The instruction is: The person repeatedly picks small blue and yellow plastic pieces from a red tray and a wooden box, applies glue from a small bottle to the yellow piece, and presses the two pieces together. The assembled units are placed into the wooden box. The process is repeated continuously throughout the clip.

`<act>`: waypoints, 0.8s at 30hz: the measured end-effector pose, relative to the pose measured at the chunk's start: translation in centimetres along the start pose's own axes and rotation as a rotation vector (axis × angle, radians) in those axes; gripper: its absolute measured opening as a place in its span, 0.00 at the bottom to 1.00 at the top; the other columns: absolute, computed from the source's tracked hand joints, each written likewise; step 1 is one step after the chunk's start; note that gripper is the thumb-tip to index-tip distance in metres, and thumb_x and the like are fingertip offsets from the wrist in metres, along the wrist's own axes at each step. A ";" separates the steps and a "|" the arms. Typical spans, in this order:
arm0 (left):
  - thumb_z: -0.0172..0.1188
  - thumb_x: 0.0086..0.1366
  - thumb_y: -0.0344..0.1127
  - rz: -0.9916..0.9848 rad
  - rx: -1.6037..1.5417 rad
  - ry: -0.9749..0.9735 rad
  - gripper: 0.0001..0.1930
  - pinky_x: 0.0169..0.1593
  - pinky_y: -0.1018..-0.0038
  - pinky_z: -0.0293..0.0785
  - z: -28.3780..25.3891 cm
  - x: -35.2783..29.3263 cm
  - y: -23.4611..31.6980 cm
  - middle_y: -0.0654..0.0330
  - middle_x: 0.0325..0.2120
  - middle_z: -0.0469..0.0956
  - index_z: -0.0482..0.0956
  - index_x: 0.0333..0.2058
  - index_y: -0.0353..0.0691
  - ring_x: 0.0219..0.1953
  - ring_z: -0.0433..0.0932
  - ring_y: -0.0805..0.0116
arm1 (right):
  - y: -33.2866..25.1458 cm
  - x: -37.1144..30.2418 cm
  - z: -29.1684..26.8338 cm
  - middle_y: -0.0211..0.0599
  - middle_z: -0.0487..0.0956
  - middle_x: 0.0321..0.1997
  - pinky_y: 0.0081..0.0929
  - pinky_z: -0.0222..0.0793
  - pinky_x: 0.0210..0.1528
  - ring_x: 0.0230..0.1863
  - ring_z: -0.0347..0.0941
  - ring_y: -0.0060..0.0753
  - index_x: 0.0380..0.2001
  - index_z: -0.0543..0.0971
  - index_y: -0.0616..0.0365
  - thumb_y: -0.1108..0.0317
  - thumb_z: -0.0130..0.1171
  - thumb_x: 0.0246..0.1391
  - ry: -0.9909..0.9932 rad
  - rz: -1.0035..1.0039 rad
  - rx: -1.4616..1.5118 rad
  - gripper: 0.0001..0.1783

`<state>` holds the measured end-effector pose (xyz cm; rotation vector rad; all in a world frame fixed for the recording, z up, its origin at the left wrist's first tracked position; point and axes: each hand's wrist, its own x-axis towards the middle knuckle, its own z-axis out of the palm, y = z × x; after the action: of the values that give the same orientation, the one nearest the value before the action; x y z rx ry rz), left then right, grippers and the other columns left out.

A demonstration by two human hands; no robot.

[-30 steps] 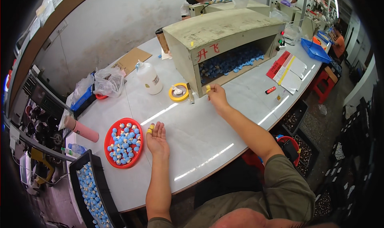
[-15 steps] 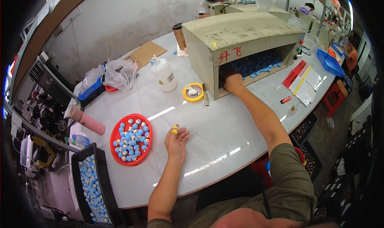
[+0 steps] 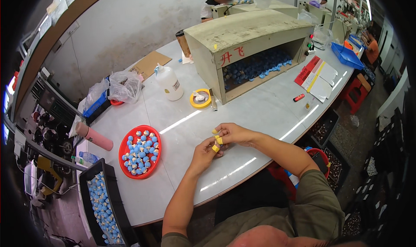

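Observation:
My left hand (image 3: 205, 155) and my right hand (image 3: 235, 134) meet above the table, near its front edge. Yellow wraps cover some fingertips. Fingers of both hands pinch together on something small, mostly hidden between them. To the left of them is a round red tray (image 3: 157, 162) holding several small blue-and-cream balls (image 3: 142, 152). Beyond my right hand stands a beige box-like cabinet (image 3: 203, 67), open at the front, with a heap of small blue pieces (image 3: 260, 67) inside.
A black bin (image 3: 119, 203) of similar balls sits at the table's left corner, near a pink flask (image 3: 96, 136). Farther back are a white bottle (image 3: 169, 83) and a yellow tape roll (image 3: 200, 98). Papers (image 3: 318, 80) and a red marker-like tube (image 3: 299, 98) lie right.
My right hand has come out of the cabinet and back to my left hand. My left hand, palm up before, has turned inward and its fingers have closed. The view has shifted slightly.

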<state>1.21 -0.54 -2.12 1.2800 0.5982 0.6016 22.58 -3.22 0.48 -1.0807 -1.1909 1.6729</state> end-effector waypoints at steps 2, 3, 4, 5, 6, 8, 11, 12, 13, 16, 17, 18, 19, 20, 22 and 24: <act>0.57 0.72 0.32 -0.015 0.023 -0.060 0.22 0.46 0.74 0.81 0.0 0.1 0.4 0.57 0.43 0.79 0.67 0.61 0.33 0.39 0.81 0.71 | 0.8 0.0 -0.1 0.41 0.79 0.40 0.21 0.73 0.35 0.35 0.77 0.26 0.58 0.65 0.72 0.68 0.66 0.55 0.006 -0.003 0.018 0.33; 0.57 0.72 0.31 -0.010 0.023 -0.067 0.22 0.45 0.74 0.81 0.2 0.0 0.8 0.57 0.43 0.79 0.67 0.61 0.32 0.39 0.81 0.71 | 1.1 0.1 0.0 0.40 0.79 0.40 0.21 0.73 0.35 0.35 0.77 0.26 0.58 0.65 0.72 0.68 0.66 0.55 0.009 -0.013 0.016 0.33; 0.57 0.72 0.30 -0.009 0.019 -0.075 0.21 0.45 0.75 0.81 0.4 -0.2 1.1 0.57 0.42 0.79 0.68 0.61 0.32 0.38 0.81 0.72 | 1.3 0.0 0.1 0.40 0.79 0.40 0.21 0.73 0.35 0.34 0.77 0.26 0.58 0.65 0.72 0.68 0.66 0.55 0.014 -0.019 0.016 0.32; 0.57 0.72 0.30 -0.016 0.035 -0.077 0.20 0.44 0.75 0.81 0.7 -0.4 1.4 0.57 0.42 0.79 0.68 0.60 0.32 0.38 0.80 0.72 | 1.4 -0.1 0.1 0.40 0.79 0.39 0.21 0.73 0.35 0.34 0.76 0.25 0.58 0.65 0.72 0.68 0.66 0.55 0.020 -0.025 -0.004 0.32; 0.57 0.72 0.30 -0.023 0.051 -0.080 0.19 0.44 0.75 0.81 0.9 -0.6 1.8 0.57 0.42 0.80 0.69 0.58 0.32 0.38 0.80 0.73 | 1.5 -0.2 0.1 0.40 0.80 0.39 0.21 0.73 0.35 0.35 0.76 0.25 0.58 0.65 0.72 0.68 0.66 0.55 0.028 -0.032 -0.023 0.32; 0.57 0.72 0.31 -0.056 0.076 -0.052 0.17 0.43 0.76 0.81 1.1 -0.8 1.8 0.57 0.41 0.80 0.70 0.55 0.32 0.38 0.81 0.73 | 1.1 -1.1 0.5 0.39 0.79 0.39 0.21 0.73 0.36 0.35 0.76 0.24 0.58 0.66 0.70 0.67 0.65 0.56 0.082 -0.044 -0.066 0.31; 0.58 0.71 0.33 -0.132 0.070 0.052 0.13 0.41 0.77 0.81 0.7 -0.7 1.6 0.55 0.41 0.80 0.72 0.50 0.33 0.38 0.81 0.72 | 1.1 -3.3 0.1 0.36 0.79 0.39 0.20 0.73 0.36 0.35 0.75 0.22 0.56 0.68 0.67 0.68 0.64 0.58 0.318 -0.161 -0.197 0.26; 0.58 0.71 0.34 -0.157 0.041 0.100 0.13 0.41 0.78 0.80 0.3 -0.7 1.8 0.55 0.41 0.80 0.71 0.49 0.33 0.37 0.82 0.71 | 1.5 -4.3 -0.8 0.34 0.78 0.40 0.19 0.72 0.37 0.36 0.74 0.20 0.56 0.69 0.66 0.70 0.63 0.59 0.454 -0.262 -0.284 0.24; 0.59 0.71 0.34 -0.181 0.009 0.149 0.13 0.40 0.78 0.80 0.1 -0.6 1.9 0.54 0.40 0.80 0.71 0.48 0.34 0.37 0.82 0.70 | 2.0 -5.4 -2.0 0.33 0.78 0.41 0.18 0.71 0.38 0.36 0.74 0.18 0.55 0.69 0.65 0.72 0.62 0.60 0.586 -0.359 -0.378 0.22; 0.59 0.70 0.34 -0.170 -0.136 0.212 0.11 0.40 0.79 0.80 0.2 -0.7 2.7 0.53 0.42 0.81 0.72 0.47 0.36 0.38 0.83 0.69 | 3.8 -10.1 -8.3 0.29 0.76 0.40 0.16 0.69 0.36 0.37 0.70 0.18 0.54 0.71 0.59 0.75 0.61 0.59 1.242 -0.601 -0.409 0.20; 0.60 0.69 0.33 -0.211 -0.158 0.227 0.12 0.40 0.80 0.80 -0.3 -0.6 2.5 0.53 0.42 0.81 0.72 0.48 0.37 0.38 0.83 0.69 | 4.0 -12.3 -10.5 0.30 0.75 0.43 0.20 0.69 0.40 0.42 0.70 0.20 0.56 0.70 0.58 0.74 0.62 0.57 1.494 -0.566 -0.544 0.23; 0.61 0.69 0.33 -0.214 -0.166 0.232 0.13 0.40 0.80 0.80 -0.3 -0.4 2.5 0.53 0.41 0.82 0.73 0.48 0.36 0.38 0.83 0.69 | 4.3 -14.5 -12.4 0.35 0.72 0.49 0.27 0.68 0.48 0.47 0.69 0.28 0.58 0.69 0.58 0.71 0.64 0.56 1.708 -0.560 -0.710 0.27; 0.61 0.68 0.32 -0.217 -0.172 0.233 0.13 0.39 0.80 0.80 -0.1 -0.3 2.5 0.53 0.41 0.82 0.73 0.49 0.36 0.38 0.83 0.69 | 4.9 -16.8 -15.1 0.41 0.70 0.53 0.38 0.63 0.57 0.55 0.67 0.38 0.60 0.67 0.58 0.65 0.66 0.54 1.867 -0.509 -0.882 0.32; 0.61 0.68 0.32 -0.221 -0.174 0.242 0.14 0.39 0.80 0.79 -0.1 -0.3 2.6 0.53 0.41 0.82 0.73 0.49 0.35 0.38 0.83 0.69 | 4.4 -17.8 -16.1 0.48 0.70 0.53 0.52 0.56 0.63 0.61 0.64 0.50 0.59 0.66 0.60 0.62 0.67 0.51 2.018 -0.289 -0.866 0.35; 0.62 0.67 0.31 -0.273 -0.106 0.214 0.15 0.39 0.81 0.79 0.0 -0.3 3.0 0.54 0.40 0.82 0.73 0.50 0.34 0.38 0.83 0.69 | 4.9 -19.6 -19.4 0.46 0.69 0.58 0.59 0.51 0.64 0.67 0.59 0.51 0.57 0.68 0.61 0.57 0.67 0.51 2.079 -0.076 -0.994 0.34; 0.62 0.67 0.31 -0.297 -0.068 0.207 0.15 0.40 0.81 0.80 0.0 -0.4 3.0 0.54 0.40 0.82 0.74 0.50 0.34 0.39 0.83 0.69 | 4.4 -20.1 -21.0 0.47 0.71 0.57 0.55 0.54 0.65 0.65 0.62 0.51 0.53 0.71 0.62 0.58 0.68 0.51 1.916 0.105 -1.009 0.31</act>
<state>0.69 -0.27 0.89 1.0468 0.9132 0.5045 48.13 -17.03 -4.00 -2.3323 -0.4198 -0.5197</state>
